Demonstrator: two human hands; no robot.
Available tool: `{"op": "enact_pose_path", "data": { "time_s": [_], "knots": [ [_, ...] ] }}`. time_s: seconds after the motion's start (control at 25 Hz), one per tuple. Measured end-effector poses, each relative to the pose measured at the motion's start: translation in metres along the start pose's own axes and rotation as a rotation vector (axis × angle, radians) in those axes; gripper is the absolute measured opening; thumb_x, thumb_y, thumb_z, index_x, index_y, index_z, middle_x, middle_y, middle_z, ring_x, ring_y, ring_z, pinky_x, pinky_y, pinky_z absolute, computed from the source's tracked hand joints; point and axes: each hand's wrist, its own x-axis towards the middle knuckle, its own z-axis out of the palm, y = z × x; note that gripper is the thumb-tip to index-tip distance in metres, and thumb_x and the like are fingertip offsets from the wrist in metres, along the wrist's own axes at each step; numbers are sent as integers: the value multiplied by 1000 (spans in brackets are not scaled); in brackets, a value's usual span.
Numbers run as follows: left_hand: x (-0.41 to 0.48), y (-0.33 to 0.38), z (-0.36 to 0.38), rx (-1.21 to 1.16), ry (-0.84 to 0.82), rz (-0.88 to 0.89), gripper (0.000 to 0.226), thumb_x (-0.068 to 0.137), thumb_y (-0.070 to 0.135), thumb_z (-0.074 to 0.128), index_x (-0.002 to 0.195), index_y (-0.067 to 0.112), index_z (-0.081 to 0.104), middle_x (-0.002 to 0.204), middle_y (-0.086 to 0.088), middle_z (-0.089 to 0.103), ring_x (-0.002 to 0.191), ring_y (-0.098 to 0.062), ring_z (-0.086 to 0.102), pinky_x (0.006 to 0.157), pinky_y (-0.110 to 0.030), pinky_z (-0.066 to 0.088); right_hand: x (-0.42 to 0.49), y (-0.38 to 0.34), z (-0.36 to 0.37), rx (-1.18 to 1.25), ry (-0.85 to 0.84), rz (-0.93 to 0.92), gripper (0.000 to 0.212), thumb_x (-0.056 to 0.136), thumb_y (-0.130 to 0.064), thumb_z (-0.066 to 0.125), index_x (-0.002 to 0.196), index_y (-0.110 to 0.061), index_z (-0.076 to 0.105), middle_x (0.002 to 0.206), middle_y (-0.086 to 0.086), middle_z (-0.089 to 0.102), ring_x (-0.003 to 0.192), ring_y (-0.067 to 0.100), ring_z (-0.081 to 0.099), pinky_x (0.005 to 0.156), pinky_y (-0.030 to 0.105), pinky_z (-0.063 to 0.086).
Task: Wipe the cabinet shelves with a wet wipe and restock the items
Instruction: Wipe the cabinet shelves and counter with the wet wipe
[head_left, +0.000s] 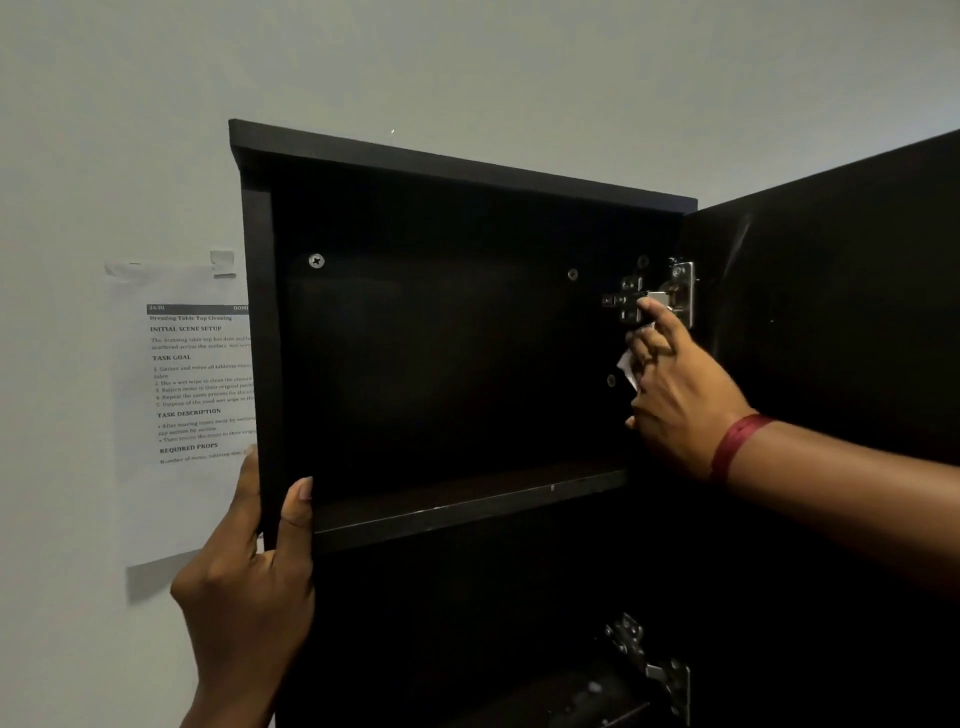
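Note:
A dark wall cabinet (467, 176) stands open, its top compartment bare above one shelf (467, 506). My right hand (675, 395) is inside at the right wall, just below the upper metal hinge (654, 299), pressing a white wet wipe (627, 366) against the panel. Only a small corner of the wipe shows past my fingers. My left hand (249, 577) grips the cabinet's left side panel (257, 338), thumb on the inner face and fingers around the outside.
The cabinet door (841, 312) hangs open to the right. A printed instruction sheet (176, 405) is taped to the pale wall left of the cabinet. A second hinge (654, 665) shows in the dark lower compartment, where a dim object lies.

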Motion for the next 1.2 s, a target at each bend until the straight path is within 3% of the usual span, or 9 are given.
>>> {"op": "enact_pose_path", "data": {
  "time_s": [0.16, 0.28, 0.4, 0.52, 0.64, 0.76, 0.92, 1.04, 1.2],
  "knots": [
    [0, 0, 0, -5, -6, -12, 49, 89, 25, 59, 133, 3, 56, 82, -20, 72, 49, -27, 54, 51, -30, 43, 5, -10, 20, -27, 95, -52, 61, 100, -44, 23, 149, -8, 28, 156, 28, 12, 144, 50, -2, 99, 70, -26],
    [0, 4, -3, -18, -13, -7, 49, 87, 22, 60, 132, 2, 56, 69, -17, 68, 44, -23, 49, 50, -15, 35, 9, -25, 29, 109, 183, -182, 54, 100, -35, 23, 145, -8, 37, 151, 21, 32, 144, 46, 11, 103, 65, -26],
    [0, 6, -3, -21, -9, -16, 50, 86, 21, 61, 132, 2, 56, 82, -19, 72, 51, -19, 52, 54, -13, 34, 19, -25, 28, 187, 201, -234, 49, 101, -31, 24, 140, -10, 43, 144, 18, 44, 144, 40, 18, 108, 63, -22],
    [-2, 6, -1, -5, 4, -7, 50, 85, 20, 61, 131, 1, 56, 90, -22, 72, 58, -18, 52, 63, -23, 39, 36, -26, 27, 51, 195, -120, 55, 100, -35, 26, 148, -7, 30, 150, 23, 36, 144, 44, 13, 100, 66, -28],
    [-3, 6, -2, -3, -5, -12, 50, 84, 21, 60, 131, 3, 57, 88, -21, 72, 50, -18, 48, 61, -23, 38, 51, -15, 21, -30, 112, -3, 55, 98, -44, 32, 143, -13, 41, 156, 24, 20, 144, 49, -2, 92, 73, -30],
    [-3, 6, -1, -4, -14, -9, 50, 84, 20, 61, 132, 3, 56, 91, -21, 72, 51, -17, 48, 61, -21, 37, 62, -8, 18, -86, 109, 15, 56, 98, -48, 32, 144, -16, 41, 157, 25, 16, 143, 51, -5, 88, 74, -32],
    [-4, 1, -1, -37, -28, -12, 51, 89, 29, 62, 132, 3, 55, 97, -20, 72, 57, -12, 51, 64, -14, 38, 67, -18, 17, -87, 181, -33, 49, 99, -37, 36, 141, -13, 44, 152, 28, 27, 142, 51, 9, 93, 75, -27],
    [-4, -2, -3, -67, -25, -22, 57, 90, 41, 49, 134, 5, 54, 95, -11, 72, 54, -6, 52, 62, -11, 38, 64, -22, 14, 16, 209, -58, 42, 100, -22, 34, 136, -6, 48, 145, 31, 37, 140, 50, 21, 106, 71, -15],
    [-3, 1, -3, -97, -25, -18, 58, 91, 42, 50, 136, 7, 51, 90, -9, 72, 50, -6, 52, 55, -10, 38, 50, -21, 9, 217, 215, -164, 38, 100, -14, 31, 130, -10, 54, 135, 19, 53, 135, 40, 39, 116, 62, -3]
  ]
}}
